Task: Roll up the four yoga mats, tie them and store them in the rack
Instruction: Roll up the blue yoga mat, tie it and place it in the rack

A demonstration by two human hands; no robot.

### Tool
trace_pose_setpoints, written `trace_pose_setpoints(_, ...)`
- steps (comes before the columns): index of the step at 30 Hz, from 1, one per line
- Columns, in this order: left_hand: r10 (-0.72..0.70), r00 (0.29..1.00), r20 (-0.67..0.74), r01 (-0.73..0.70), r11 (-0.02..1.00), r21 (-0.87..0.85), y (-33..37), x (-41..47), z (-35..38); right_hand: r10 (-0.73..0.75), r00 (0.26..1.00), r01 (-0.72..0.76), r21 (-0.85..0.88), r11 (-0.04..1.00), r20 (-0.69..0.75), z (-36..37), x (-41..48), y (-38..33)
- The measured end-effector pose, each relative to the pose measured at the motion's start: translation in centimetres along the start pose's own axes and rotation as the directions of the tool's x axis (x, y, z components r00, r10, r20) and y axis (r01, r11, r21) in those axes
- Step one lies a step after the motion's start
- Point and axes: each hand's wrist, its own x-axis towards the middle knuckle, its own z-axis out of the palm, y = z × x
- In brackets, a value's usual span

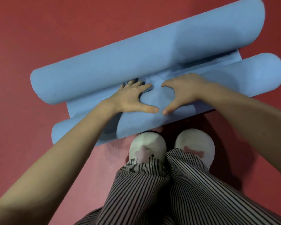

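Your blue yoga mat (94,104) is on the red floor (39,30), curled from both ends into two rolls lying side by side: the fat far roll (120,62) and the near roll (234,77), right by your white slippers (196,143). Left hand (131,98) is flat on the near roll, fingers spread, tips tucked into the gap between the rolls. Right hand (185,91) presses palm-down beside it, thumb splayed, fingertips out of sight

**Layout on the floor (39,30)**

A far roll (136,59) lies slantwise from middle left to upper right of the frame. A near roll (243,75) lies parallel below it, with a flat strip (81,106) between them. The left hand (130,98) and right hand (185,90) rest side by side on the near roll at centre. Two slippers (147,146) stand just below it.
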Motion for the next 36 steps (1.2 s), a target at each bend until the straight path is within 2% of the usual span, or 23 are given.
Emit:
trace_pose_setpoints(3, -0.016, 1.0, -0.024, 0.018, 0.993, 0.118, 1.1, -0.6, 1.3, -0.006, 1.0, 0.006, 0.026, 1.0, -0.009, -0.3, 0.2, 0.2)
trace_pose_setpoints(7, -0.015, 0.991, -0.129, 0.027, 0.995, 0.093, 1.7, -1.0, 2.4, 0.019, 1.0, -0.019, 0.059, 0.998, -0.005, -0.5, 0.2, 0.1)
trace_pose_setpoints(10, -0.019, 0.991, -0.129, 0.044, 0.98, 0.192, 1.7, -0.7, 2.2, 0.052, 0.999, -0.052, 0.1, 0.994, 0.009, -0.4, 0.2, 0.1)
trace_pose_setpoints(12, -0.028, 0.993, -0.113, 0.051, 0.979, 0.199, 1.7, -0.7, 2.0, 0.08, 0.996, -0.085, 0.135, 0.987, 0.041, -0.6, 0.1, 0.0)
trace_pose_setpoints(16, 0.081, 0.995, -0.051, -0.069, 0.975, 0.21, 1.4, -0.2, 1.1, 0.12, 0.987, -0.141, 0.237, 0.961, 0.104, 0.1, -0.1, 0.2)
trace_pose_setpoints(20, 0.193, 0.981, 0.006, -0.188, 0.95, 0.25, 1.2, 0.4, 1.1, 0.132, 0.989, -0.144, 0.286, 0.947, 0.063, 2.3, -0.9, 0.3)
trace_pose_setpoints(25, 0.231, 0.973, -0.016, -0.221, 0.945, 0.242, 1.0, 0.8, 0.7, 0.135, 0.984, -0.167, 0.331, 0.929, 0.118, 1.5, -0.2, 0.9)
trace_pose_setpoints(29, 0.287, 0.957, 0.029, -0.277, 0.886, 0.371, 1.6, 1.4, -0.2, 0.139, 0.98, -0.186, 0.411, 0.892, 0.141, 2.5, -0.6, 1.2)
trace_pose_setpoints(33, 0.207, 0.968, 0.142, -0.244, 0.907, 0.342, 2.3, 2.1, -0.7, 0.125, 0.986, -0.159, 0.432, 0.888, 0.106, 3.0, -0.5, 1.6)
trace_pose_setpoints(35, 0.179, 0.98, 0.084, -0.196, 0.928, 0.317, 2.1, 1.1, -0.2, 0.115, 0.989, -0.143, 0.402, 0.904, 0.094, 2.9, -0.5, 1.6)
trace_pose_setpoints(36, 0.171, 0.985, 0.004, -0.165, 0.943, 0.289, 1.9, 0.3, 0.4, 0.11, 0.99, -0.134, 0.4, 0.907, 0.083, 2.9, -0.5, 1.6)
